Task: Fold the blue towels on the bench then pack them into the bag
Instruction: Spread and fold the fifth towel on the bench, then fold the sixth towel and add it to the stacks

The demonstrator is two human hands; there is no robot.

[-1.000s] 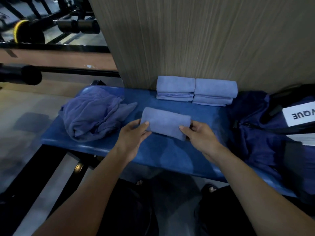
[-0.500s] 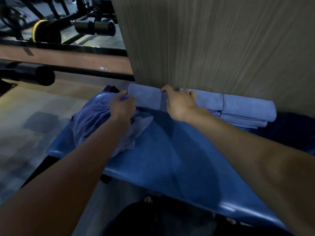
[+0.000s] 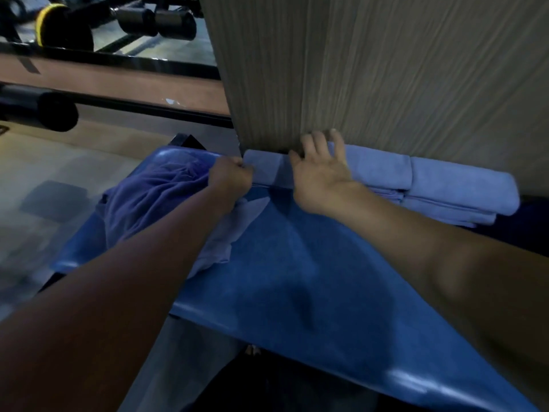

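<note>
Moved since a second ago: folded towel [image 3: 264,171], then at the table's near middle between both hands, now at the far edge against the wall panel [image 3: 386,69], at the left end of the folded row.

Left hand [image 3: 230,176]: fingers curled, gripping the left end of that towel; forearm crosses the loose pile.

Right hand [image 3: 319,171]: fingers spread and straight, pressing flat on the towel's right end, fingertips reaching the panel and the next stack.

Folded stacks: one [image 3: 378,169] just right of the right hand, another [image 3: 463,185] touching it further right; both along the table's far edge, against the panel, each with thinner folded layers beneath.

Loose towels [image 3: 154,200]: crumpled pile at the table's left end, one paler corner trailing toward the middle under the left forearm.

Table [image 3: 297,278]: blue padded surface, near edge glossy.

Bag: dark shape at the table's right end, mostly out of view; cannot tell more.

Surroundings: black bar [image 3: 35,108] at left, yellow-rimmed weight plate [image 3: 59,28] at upper left.
</note>
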